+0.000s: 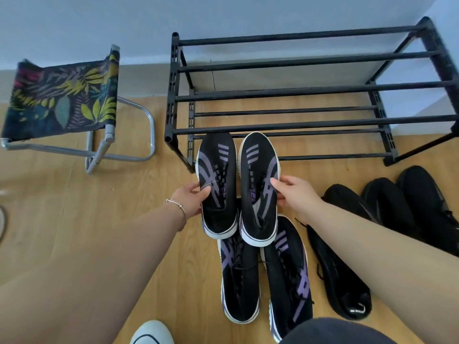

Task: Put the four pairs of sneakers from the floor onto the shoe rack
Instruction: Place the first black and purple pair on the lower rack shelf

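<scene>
I hold a pair of black sneakers with purple stripes in the air, toes pointing at the black shoe rack (285, 95). My left hand (191, 201) grips the left sneaker (218, 170) by its side. My right hand (295, 194) grips the right sneaker (258, 175). Both toes reach the rack's front bars. The rack holds no shoes. A second black and purple pair (265, 276) lies on the floor just below the held pair. To the right, all-black sneakers lie on the floor: one (340, 276) near my right forearm, others (407, 207) beside the rack's foot.
A folding stool (64, 98) with a leaf-print seat and a metal frame stands left of the rack. The floor (124, 207) is light wood. A white shoe toe (151, 332) shows at the bottom edge. A pale wall runs behind the rack.
</scene>
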`<control>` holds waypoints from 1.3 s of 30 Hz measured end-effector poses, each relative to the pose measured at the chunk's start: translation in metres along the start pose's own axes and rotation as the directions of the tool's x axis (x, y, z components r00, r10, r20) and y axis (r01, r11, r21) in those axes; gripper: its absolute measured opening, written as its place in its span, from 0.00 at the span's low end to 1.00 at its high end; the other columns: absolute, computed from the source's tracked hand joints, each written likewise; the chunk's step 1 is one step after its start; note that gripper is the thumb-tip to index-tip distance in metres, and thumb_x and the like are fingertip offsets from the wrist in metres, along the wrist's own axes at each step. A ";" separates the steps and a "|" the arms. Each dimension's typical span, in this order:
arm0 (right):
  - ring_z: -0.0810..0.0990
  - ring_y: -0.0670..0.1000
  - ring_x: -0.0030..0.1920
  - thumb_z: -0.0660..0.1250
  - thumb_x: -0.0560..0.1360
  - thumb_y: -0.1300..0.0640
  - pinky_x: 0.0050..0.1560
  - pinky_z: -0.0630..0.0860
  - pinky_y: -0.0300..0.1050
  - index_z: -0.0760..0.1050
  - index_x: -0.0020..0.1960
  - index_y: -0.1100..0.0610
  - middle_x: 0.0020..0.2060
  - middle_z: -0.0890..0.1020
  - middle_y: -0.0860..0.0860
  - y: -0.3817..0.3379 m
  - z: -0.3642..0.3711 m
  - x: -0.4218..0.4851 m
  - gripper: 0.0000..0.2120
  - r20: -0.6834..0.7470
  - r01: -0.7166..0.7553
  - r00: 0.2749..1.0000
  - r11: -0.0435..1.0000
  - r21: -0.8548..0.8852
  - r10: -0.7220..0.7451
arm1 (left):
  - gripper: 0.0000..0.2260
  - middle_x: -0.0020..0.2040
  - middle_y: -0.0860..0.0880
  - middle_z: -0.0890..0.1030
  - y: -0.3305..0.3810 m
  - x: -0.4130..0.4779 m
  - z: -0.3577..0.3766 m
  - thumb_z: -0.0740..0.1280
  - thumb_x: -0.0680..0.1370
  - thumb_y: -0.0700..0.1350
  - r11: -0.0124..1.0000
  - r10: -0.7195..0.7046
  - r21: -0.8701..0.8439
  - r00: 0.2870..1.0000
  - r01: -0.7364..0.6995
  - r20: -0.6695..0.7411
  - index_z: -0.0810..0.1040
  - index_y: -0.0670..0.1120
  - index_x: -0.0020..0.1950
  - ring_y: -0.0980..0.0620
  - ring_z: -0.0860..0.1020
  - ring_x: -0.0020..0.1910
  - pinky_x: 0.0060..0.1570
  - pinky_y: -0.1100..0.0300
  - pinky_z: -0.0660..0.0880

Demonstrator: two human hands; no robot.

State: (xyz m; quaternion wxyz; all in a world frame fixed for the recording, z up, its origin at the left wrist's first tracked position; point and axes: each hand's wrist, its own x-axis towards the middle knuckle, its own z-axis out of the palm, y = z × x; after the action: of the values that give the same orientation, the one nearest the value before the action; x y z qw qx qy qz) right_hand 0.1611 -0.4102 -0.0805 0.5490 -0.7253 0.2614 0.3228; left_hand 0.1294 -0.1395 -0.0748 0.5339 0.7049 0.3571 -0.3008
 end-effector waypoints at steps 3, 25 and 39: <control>0.86 0.54 0.53 0.71 0.77 0.48 0.58 0.82 0.55 0.74 0.70 0.57 0.55 0.86 0.53 0.011 -0.001 -0.009 0.24 0.065 -0.034 0.997 0.997 0.072 0.029 | 0.26 0.65 0.46 0.83 -0.009 -0.007 0.002 0.68 0.85 0.50 0.997 0.012 -0.074 1.000 -0.011 0.007 0.68 0.48 0.83 0.45 0.82 0.64 0.70 0.47 0.79; 0.78 0.40 0.50 0.74 0.72 0.41 0.45 0.74 0.36 0.68 0.61 0.43 0.49 0.79 0.40 0.052 0.032 -0.079 0.23 -0.008 0.095 0.995 0.965 -0.243 -0.100 | 0.15 0.53 0.53 0.84 -0.065 -0.047 0.035 0.75 0.80 0.51 0.944 -0.030 -0.331 0.997 0.003 -0.077 0.78 0.50 0.65 0.56 0.83 0.52 0.63 0.49 0.83; 0.81 0.47 0.54 0.75 0.73 0.45 0.58 0.80 0.49 0.77 0.62 0.51 0.53 0.83 0.46 0.050 0.036 -0.058 0.21 -0.126 0.057 0.990 0.998 -0.008 -0.058 | 0.20 0.58 0.47 0.87 -0.053 -0.027 0.034 0.78 0.77 0.51 0.945 -0.023 -0.323 0.970 -0.059 -0.243 0.82 0.45 0.66 0.46 0.87 0.57 0.65 0.45 0.83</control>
State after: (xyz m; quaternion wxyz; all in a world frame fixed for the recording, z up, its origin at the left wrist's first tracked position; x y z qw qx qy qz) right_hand 0.0801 -0.3873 -0.0742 0.5387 -0.7528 0.2739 0.2608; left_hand 0.0690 -0.1680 -0.0904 0.5986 0.6410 0.4583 -0.1438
